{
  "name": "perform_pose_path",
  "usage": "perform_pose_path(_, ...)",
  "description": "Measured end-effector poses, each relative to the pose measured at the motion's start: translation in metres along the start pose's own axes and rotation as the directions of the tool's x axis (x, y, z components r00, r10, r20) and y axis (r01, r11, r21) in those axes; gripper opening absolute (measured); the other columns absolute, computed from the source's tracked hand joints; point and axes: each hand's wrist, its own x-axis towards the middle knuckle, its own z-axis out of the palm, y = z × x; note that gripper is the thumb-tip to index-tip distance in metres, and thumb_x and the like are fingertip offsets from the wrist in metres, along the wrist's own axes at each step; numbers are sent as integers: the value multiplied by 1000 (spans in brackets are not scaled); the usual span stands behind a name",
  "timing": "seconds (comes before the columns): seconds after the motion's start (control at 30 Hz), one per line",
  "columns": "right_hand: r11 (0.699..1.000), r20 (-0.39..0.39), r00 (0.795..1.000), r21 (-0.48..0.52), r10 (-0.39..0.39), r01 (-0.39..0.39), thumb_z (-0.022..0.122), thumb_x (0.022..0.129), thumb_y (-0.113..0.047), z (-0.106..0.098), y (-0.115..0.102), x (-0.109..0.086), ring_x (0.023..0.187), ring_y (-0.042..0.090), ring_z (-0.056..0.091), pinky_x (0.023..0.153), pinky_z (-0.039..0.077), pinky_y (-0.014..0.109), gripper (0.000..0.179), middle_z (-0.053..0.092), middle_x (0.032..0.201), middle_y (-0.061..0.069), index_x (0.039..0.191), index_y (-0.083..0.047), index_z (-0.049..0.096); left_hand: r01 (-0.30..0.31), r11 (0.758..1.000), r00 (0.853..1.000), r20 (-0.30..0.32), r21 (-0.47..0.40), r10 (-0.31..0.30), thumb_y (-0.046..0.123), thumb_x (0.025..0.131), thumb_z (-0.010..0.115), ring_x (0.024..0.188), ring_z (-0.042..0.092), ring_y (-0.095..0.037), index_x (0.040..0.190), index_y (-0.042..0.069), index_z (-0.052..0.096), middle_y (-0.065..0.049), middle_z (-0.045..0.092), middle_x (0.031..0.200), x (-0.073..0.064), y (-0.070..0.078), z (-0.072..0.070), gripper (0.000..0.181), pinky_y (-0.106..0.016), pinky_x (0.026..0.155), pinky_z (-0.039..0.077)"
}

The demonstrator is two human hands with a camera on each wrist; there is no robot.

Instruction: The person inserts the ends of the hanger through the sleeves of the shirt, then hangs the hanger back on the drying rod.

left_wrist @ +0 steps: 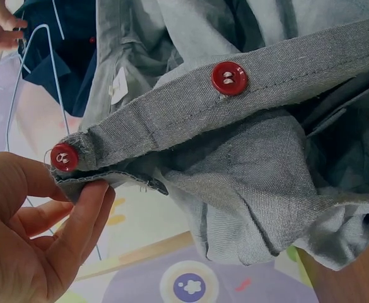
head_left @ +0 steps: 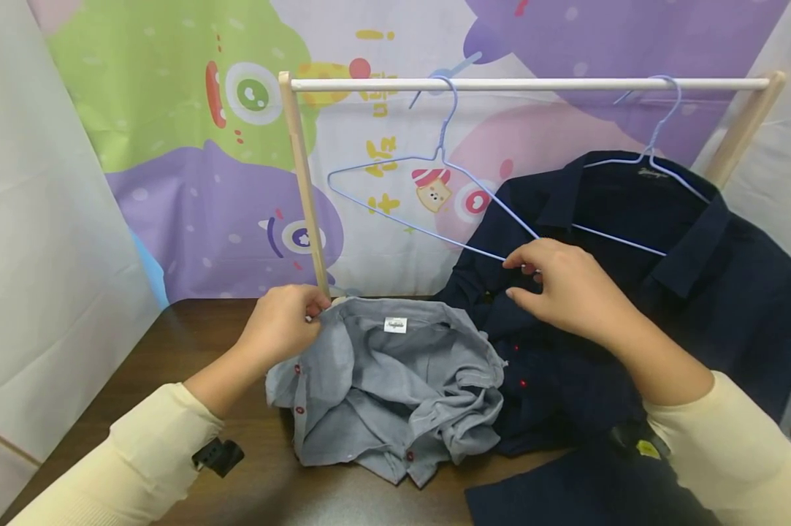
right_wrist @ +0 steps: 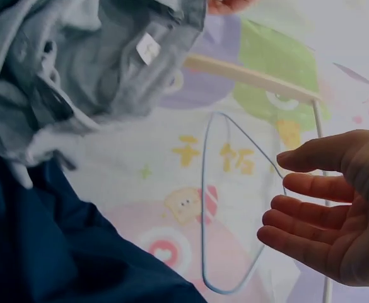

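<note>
A grey shirt [head_left: 382, 380] with red buttons hangs crumpled above the table, its white neck label facing up. My left hand [head_left: 286, 321] pinches one edge of it; in the left wrist view the thumb and fingers hold the cloth beside a red button [left_wrist: 64, 157]. An unclothed light-blue wire hanger [head_left: 395, 212] hangs by its hook from the rack. My right hand [head_left: 562, 288] is at the hanger's right corner, which it hides in the head view. In the right wrist view its fingers [right_wrist: 304, 211] are spread and loosely bent, with nothing gripped between them.
A wooden rack with a white rail [head_left: 533, 85] stands at the back. On its right side a dark navy shirt [head_left: 750, 292] hangs on another blue hanger, its lower part spread over the brown table [head_left: 237, 482]. Behind is a cartoon-printed cloth [head_left: 191, 183].
</note>
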Motion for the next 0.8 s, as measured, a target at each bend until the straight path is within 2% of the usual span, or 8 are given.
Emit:
perform_pose_path(0.4, 989, 33, 992, -86, 125, -122, 70, 87, -13, -34, 10, 42, 88, 31, 62, 79, 49, 50, 31, 67, 100, 18, 114, 2, 67, 6, 1000, 1000, 15, 17, -6, -8, 73, 60, 74, 60, -20, 94, 2, 74, -5, 68, 82, 0, 0, 1, 27, -38, 65, 49)
perform_pose_path(0.57, 985, 41, 991, -118, 130, -124, 70, 88, -15, -33, 13, 59, 86, 31, 60, 83, 48, 51, 32, 67, 102, 20, 115, 2, 67, 17, 1000, 1000, 21, 22, -17, -8, 73, 60, 74, 60, -21, 95, 2, 74, -6, 68, 83, 0, 1, 1, 27, -38, 65, 50)
perform_pose_path(0.8, 975, 46, 987, -169, 152, -142, 66, 90, -15, -26, 12, 80, 100, 39, 59, 92, 46, 54, 34, 65, 109, 24, 120, 3, 65, 26, 999, 999, 26, 19, -27, -8, 73, 60, 75, 61, -21, 94, 2, 73, -5, 68, 81, 1, 1, 1, 26, -38, 65, 50)
